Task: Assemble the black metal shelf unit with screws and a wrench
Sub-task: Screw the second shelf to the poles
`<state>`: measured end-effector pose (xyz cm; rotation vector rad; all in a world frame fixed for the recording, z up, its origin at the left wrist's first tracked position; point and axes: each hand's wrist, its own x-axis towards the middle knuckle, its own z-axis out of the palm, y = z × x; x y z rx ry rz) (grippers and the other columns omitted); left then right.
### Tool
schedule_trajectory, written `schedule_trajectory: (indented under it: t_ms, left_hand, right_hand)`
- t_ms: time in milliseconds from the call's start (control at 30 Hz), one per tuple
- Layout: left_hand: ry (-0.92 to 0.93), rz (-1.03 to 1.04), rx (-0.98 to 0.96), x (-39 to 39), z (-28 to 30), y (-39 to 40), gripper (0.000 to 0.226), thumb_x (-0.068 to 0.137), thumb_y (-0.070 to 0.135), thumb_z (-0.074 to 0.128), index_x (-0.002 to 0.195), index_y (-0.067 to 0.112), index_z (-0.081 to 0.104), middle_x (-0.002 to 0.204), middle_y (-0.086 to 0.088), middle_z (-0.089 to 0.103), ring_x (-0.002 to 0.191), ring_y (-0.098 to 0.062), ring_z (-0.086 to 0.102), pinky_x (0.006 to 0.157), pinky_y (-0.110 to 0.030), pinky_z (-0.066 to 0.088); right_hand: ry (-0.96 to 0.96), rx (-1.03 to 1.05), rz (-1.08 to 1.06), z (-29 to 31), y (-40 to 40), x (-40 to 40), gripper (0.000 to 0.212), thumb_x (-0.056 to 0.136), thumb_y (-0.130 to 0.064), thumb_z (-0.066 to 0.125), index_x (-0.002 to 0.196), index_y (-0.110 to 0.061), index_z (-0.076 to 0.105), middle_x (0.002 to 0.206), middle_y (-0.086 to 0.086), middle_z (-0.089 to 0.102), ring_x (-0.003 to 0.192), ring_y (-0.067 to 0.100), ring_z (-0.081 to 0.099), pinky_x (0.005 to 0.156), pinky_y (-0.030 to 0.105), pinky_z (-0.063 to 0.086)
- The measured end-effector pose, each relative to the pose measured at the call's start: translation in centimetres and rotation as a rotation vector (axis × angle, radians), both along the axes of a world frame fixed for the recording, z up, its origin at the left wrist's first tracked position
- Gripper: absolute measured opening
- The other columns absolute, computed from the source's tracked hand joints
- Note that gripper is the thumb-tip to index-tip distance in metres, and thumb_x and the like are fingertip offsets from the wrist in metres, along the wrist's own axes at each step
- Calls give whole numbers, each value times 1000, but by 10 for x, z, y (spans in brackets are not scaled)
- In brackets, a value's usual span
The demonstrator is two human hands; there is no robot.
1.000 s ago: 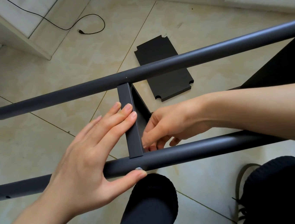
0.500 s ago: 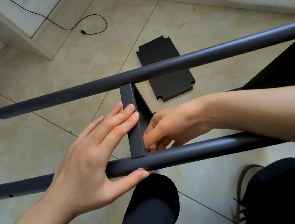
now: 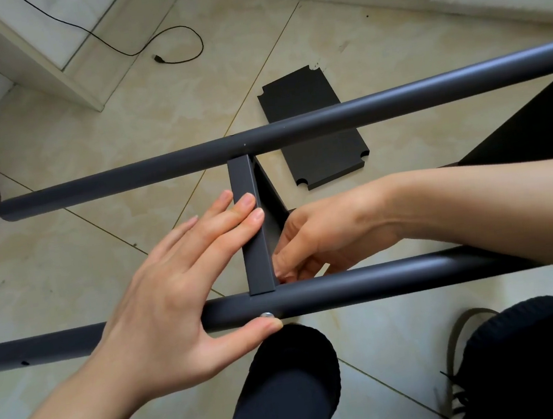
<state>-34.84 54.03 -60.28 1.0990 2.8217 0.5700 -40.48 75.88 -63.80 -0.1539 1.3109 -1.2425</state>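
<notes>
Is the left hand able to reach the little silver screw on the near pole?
Probably yes: the left hand lies across the near pole, and its thumb tip already sits beside the silver screw, with nothing between.

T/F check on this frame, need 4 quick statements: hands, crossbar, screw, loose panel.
1. The left hand lies flat, fingers on the crossbar. True.
2. The right hand holds a wrench. False: no wrench is visible; its fingers curl beside the crossbar.
3. A silver screw head shows on the near tube by the left thumb. True.
4. The loose black panel leans against the wall. False: it lies flat on the floor.
</notes>
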Motion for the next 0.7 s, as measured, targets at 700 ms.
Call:
schedule_trajectory:
  t_ms: [700]
  left_hand:
    - [-43,24,-21,4,9,0,86,86,65,60,157,27,31,165,17,18,153,0,11,121,-32,25]
  right_hand:
    - [670,293,99,60,23,39,16,97,-32,58,103,-29,72,88,-10,75,82,2,68,80,20,50]
